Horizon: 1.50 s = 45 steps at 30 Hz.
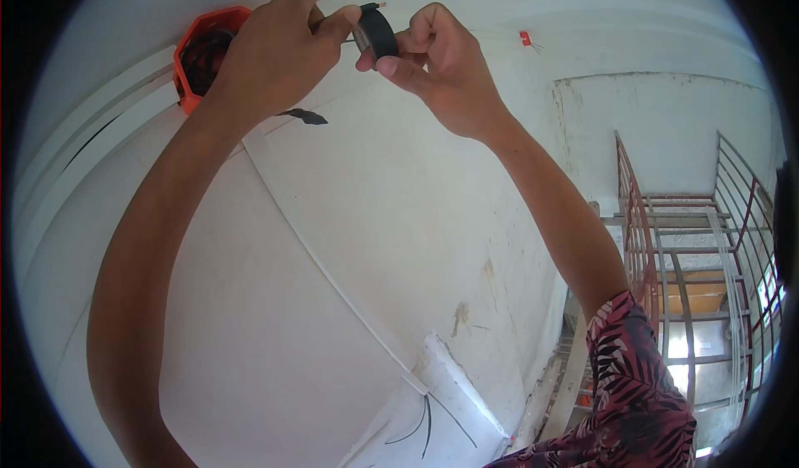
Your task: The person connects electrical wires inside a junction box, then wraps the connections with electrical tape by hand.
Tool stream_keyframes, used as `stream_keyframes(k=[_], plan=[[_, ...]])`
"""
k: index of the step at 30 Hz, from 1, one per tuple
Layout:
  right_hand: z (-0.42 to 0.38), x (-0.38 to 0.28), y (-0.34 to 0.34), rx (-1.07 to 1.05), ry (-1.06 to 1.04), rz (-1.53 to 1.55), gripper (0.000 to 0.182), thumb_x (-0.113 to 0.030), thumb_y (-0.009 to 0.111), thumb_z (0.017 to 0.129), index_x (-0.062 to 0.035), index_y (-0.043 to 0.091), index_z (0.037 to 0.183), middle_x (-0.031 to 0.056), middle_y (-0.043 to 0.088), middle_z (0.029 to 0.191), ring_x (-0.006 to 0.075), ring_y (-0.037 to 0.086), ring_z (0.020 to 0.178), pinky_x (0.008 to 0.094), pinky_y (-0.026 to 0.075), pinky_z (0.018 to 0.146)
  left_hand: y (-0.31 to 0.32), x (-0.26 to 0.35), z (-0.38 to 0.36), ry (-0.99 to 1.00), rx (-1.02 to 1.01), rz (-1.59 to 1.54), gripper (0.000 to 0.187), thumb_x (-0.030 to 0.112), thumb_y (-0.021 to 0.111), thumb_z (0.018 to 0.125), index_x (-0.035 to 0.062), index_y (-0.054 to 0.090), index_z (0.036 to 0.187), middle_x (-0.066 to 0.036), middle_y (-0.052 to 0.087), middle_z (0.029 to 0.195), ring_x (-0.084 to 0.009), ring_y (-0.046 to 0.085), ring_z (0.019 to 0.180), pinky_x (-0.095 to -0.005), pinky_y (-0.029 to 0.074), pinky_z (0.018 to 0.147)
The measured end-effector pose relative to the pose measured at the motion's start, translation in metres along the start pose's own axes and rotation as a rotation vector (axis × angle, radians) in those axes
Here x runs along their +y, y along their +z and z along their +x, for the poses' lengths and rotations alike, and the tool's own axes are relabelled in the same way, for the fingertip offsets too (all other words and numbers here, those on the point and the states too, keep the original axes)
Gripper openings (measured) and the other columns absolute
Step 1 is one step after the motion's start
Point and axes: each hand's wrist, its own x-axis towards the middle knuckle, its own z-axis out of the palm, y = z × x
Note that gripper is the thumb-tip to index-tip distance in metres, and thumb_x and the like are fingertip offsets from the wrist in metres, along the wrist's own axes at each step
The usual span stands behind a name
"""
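Note:
Both hands are raised to the top of the view. My right hand grips a roll of black tape between thumb and fingers. Just left of it, my left hand pinches a dark wire end with a bare copper tip, its index finger stretched out above. Behind the left hand and wrist, an orange octagonal box holds coiled dark wires. A black taped wire end sticks out below the left hand.
White trunking runs to the box from the left. A thin conduit crosses the white surface to loose wires. A small red box is at upper right, metal railings at right.

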Motion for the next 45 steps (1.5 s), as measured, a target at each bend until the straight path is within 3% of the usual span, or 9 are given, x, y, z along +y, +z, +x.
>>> stream_keyframes(k=[12, 15, 18, 20, 22, 28, 30, 37, 45], plan=[[-0.01, -0.025, 0.002, 0.206, 0.102, 0.628, 0.026, -0.014, 0.063, 0.095, -0.0068, 0.04, 0.087, 0.0212, 0.072, 0.1, 0.0184, 0.061, 0.089, 0.0305, 0.043, 0.077, -0.003, -0.019, 0.006, 0.276, 0.005, 0.229, 0.023, 0.001, 0.059, 0.088, 0.0022, 0.072, 0.108, -0.013, 0.07, 0.081, -0.0223, 0.067, 0.071, -0.0335, 0.054, 0.071], [0.023, -0.04, -0.022, 0.259, 0.007, 0.875, 0.031, -0.037, 0.044, 0.102, -0.0068, 0.054, 0.101, 0.0042, 0.059, 0.1, 0.0163, 0.049, 0.097, 0.0346, 0.038, 0.086, 0.002, -0.02, 0.006, 0.457, -0.056, 0.3, 0.029, -0.006, 0.055, 0.084, 0.0003, 0.072, 0.107, -0.013, 0.071, 0.082, -0.0219, 0.067, 0.07, -0.0333, 0.056, 0.072], [0.056, 0.03, -0.02, 0.322, 0.049, 0.51, 0.006, -0.011, 0.048, 0.091, -0.0083, 0.05, 0.087, 0.0119, 0.061, 0.096, 0.034, 0.058, 0.117, 0.0372, 0.037, 0.085, 0.0, -0.013, 0.004, 0.455, -0.045, 0.285, 0.032, -0.007, 0.052, 0.082, -0.0007, 0.071, 0.106, -0.013, 0.071, 0.082, -0.0207, 0.067, 0.068, -0.0319, 0.056, 0.071], [0.021, 0.033, 0.001, 0.252, -0.005, -0.105, 0.043, -0.045, 0.048, 0.101, -0.0033, 0.052, 0.093, 0.0076, 0.059, 0.085, 0.0143, 0.049, 0.082, 0.0289, 0.04, 0.076, 0.001, -0.014, 0.0, 0.314, 0.083, 0.107, 0.033, -0.007, 0.053, 0.079, -0.0012, 0.071, 0.106, -0.014, 0.071, 0.081, -0.0208, 0.067, 0.068, -0.0334, 0.056, 0.071], [-0.017, 0.017, 0.019, 0.148, 0.181, -0.091, 0.044, -0.048, 0.05, 0.1, -0.0058, 0.047, 0.088, 0.0064, 0.058, 0.082, 0.0119, 0.042, 0.076, 0.0283, 0.038, 0.071, 0.002, -0.018, 0.003, 0.241, 0.106, 0.138, 0.032, -0.006, 0.054, 0.079, -0.0016, 0.071, 0.106, -0.014, 0.071, 0.081, -0.0213, 0.067, 0.068, -0.034, 0.055, 0.071], [0.014, -0.045, -0.032, -0.31, -0.28, 0.719, 0.02, -0.021, 0.057, 0.095, -0.0071, 0.043, 0.091, 0.0158, 0.064, 0.104, 0.02, 0.056, 0.098, 0.0338, 0.039, 0.086, 0.006, -0.024, 0.0, 0.344, -0.016, 0.29, 0.029, -0.006, 0.055, 0.082, -0.0021, 0.07, 0.106, -0.013, 0.072, 0.081, -0.0217, 0.069, 0.072, -0.0337, 0.055, 0.071], [0.059, -0.042, -0.037, -0.187, -0.122, 0.685, 0.017, -0.011, 0.05, 0.089, -0.0134, 0.042, 0.074, 0.0069, 0.055, 0.084, 0.0343, 0.058, 0.12, 0.0317, 0.034, 0.084, 0.01, -0.026, -0.004, 0.407, -0.072, 0.257, 0.028, -0.006, 0.055, 0.083, -0.0018, 0.071, 0.106, -0.013, 0.072, 0.081, -0.0212, 0.069, 0.072, -0.0331, 0.054, 0.07], [0.035, 0.032, -0.003, 0.05, 0.134, -0.084, 0.027, 0.005, 0.063, 0.085, -0.0094, 0.04, 0.089, 0.0142, 0.069, 0.111, 0.0179, 0.058, 0.096, 0.0329, 0.046, 0.089, -0.013, -0.004, 0.008, 0.114, 0.089, 0.121, 0.03, -0.001, 0.051, 0.089, 0.0044, 0.073, 0.11, -0.01, 0.075, 0.089, -0.0187, 0.07, 0.075, -0.0299, 0.054, 0.072], [0.007, -0.036, -0.038, -0.058, -0.06, 1.039, 0.027, -0.012, 0.056, 0.083, -0.003, 0.047, 0.107, 0.0119, 0.064, 0.107, 0.0202, 0.056, 0.1, 0.0328, 0.04, 0.093, -0.003, -0.019, 0.003, 0.252, 0.035, 0.226, 0.026, 0.002, 0.054, 0.09, 0.0046, 0.073, 0.107, -0.01, 0.075, 0.089, -0.0184, 0.072, 0.08, -0.0307, 0.055, 0.074]])
